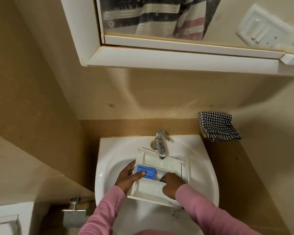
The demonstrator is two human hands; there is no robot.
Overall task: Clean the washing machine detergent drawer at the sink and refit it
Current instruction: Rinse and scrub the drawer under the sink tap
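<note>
Glossy white sink (105, 168), shiny metal tap (160, 144), matt plastic drawer (170, 164).

The drawer (159, 177) lies in the sink (107, 167) under the tap (160, 146), a cloth (217, 126) to the right, a cabinet (159, 58) above.

Pink, long, snug to the wrist: left sleeve (100, 211) at the sink's (106, 148) near-left rim, right sleeve (204, 207) matched it at near-right.
</note>
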